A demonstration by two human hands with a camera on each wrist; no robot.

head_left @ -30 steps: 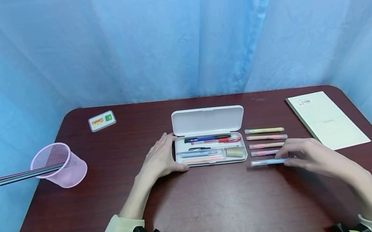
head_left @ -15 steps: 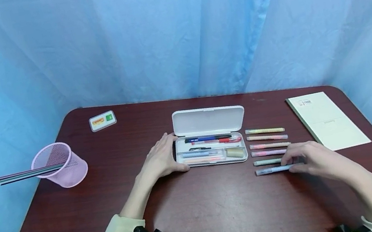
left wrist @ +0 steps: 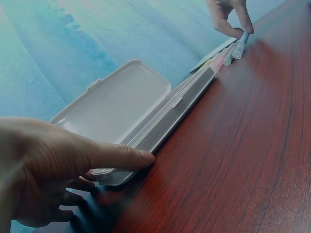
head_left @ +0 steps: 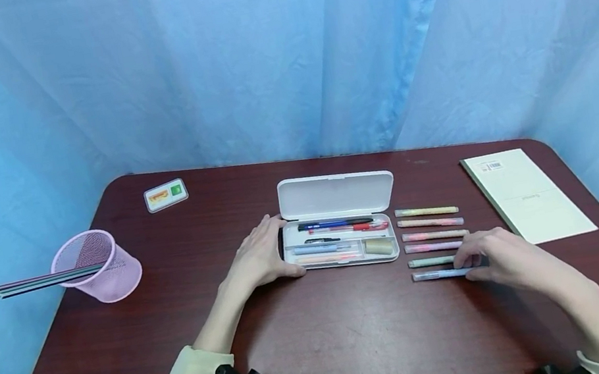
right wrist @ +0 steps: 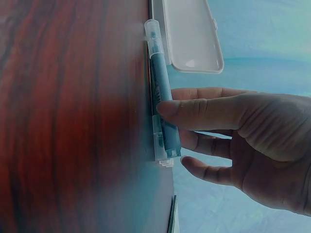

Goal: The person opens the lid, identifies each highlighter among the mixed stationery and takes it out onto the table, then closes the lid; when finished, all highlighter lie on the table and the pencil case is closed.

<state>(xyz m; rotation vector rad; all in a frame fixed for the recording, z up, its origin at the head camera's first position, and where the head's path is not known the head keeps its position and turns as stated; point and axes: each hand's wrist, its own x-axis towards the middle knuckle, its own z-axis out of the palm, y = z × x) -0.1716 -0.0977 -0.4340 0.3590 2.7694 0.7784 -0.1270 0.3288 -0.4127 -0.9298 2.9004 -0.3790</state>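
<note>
A white pencil case (head_left: 343, 265) lies with its lid up at the table's middle. Inside are a blue pen (head_left: 334, 223), a red pen (head_left: 363, 226) and other slim items. My left hand (head_left: 256, 255) holds the case's left end; its thumb (left wrist: 121, 156) is at the front corner. With thumb and fingers, my right hand (head_left: 507, 257) pinches a blue highlighter (right wrist: 164, 87) with a clear cap, low at the table. Behind it a green highlighter (head_left: 430, 261) lies parallel, partly hidden by the fingers. Purple (head_left: 430, 247), pink, orange and yellow (head_left: 426, 211) highlighters continue the row.
A pink mesh pen cup (head_left: 121, 272) lies tipped at the left, with several thin dark sticks (head_left: 45, 281) poking out. At the back left is a small white case (head_left: 165, 196) with coloured pictures. A pale notebook (head_left: 529, 193) lies to the right. Blue curtains (head_left: 277, 57) hang behind the table.
My right hand has brought the blue highlighter slightly toward the front edge, and the green one now shows behind it. In the last half second little has shifted. My left hand has stayed put.
</note>
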